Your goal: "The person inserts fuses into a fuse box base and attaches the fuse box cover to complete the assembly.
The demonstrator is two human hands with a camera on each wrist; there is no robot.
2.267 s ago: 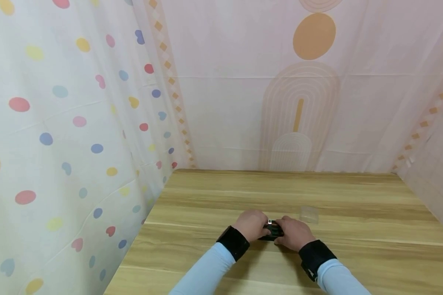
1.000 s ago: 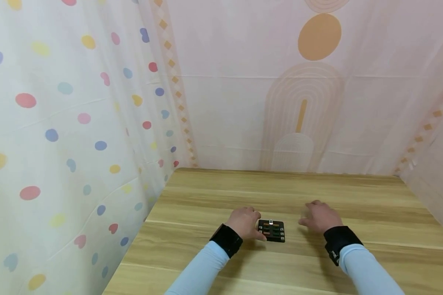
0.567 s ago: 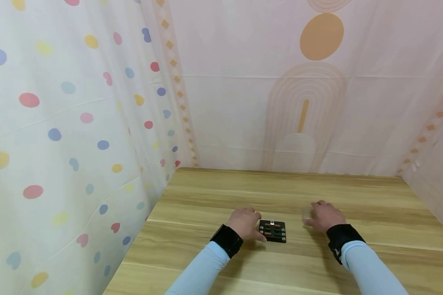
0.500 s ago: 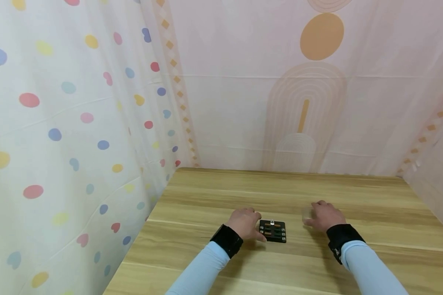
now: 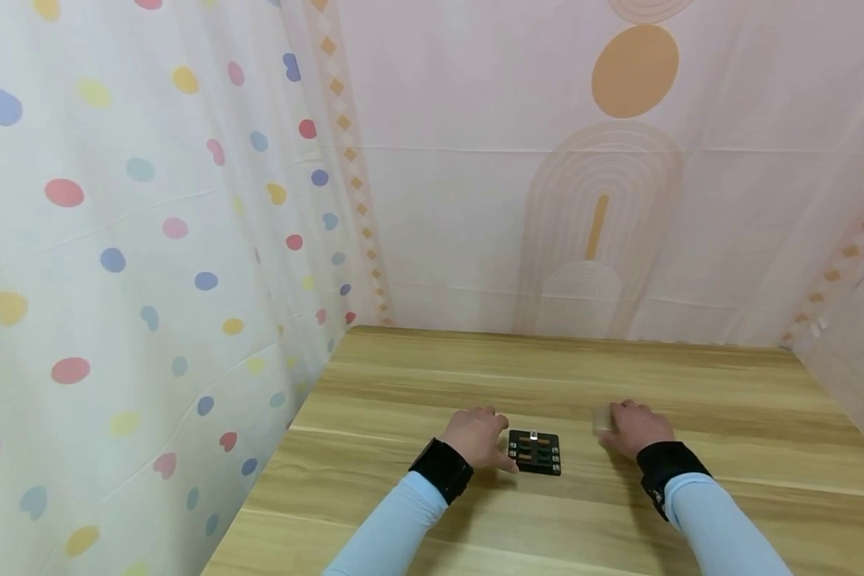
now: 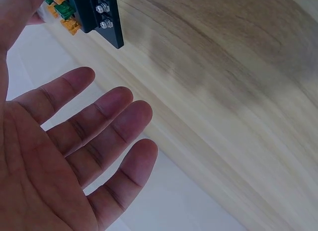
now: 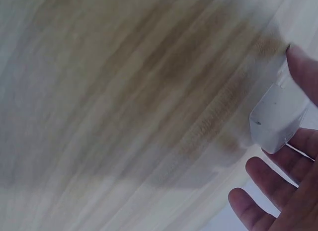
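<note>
A black fuse block (image 5: 534,453) with orange and green blade fuses and metal screw terminals lies flat on the table. My left hand (image 5: 477,438) rests at its left edge, thumb and fingertips beside the block. In the left wrist view, the other fingers (image 6: 117,116) are spread and nearly straight, and part of the block shows at the top. To the right, my right hand (image 5: 637,430) holds a clear plastic cover (image 7: 278,114) between thumb and index finger. The remaining fingers are apart from the cover. In the head view the hand hides part of it.
The wood-grain table (image 5: 418,376) extends around both hands. A dotted curtain (image 5: 137,320) hangs along the left side, and a pale patterned curtain (image 5: 461,232) hangs behind the far edge.
Both hands were at the fuse block; the right hand left it, moved right to the clear cover and took hold there. The left hand shifted slightly left, uncovering the block.
</note>
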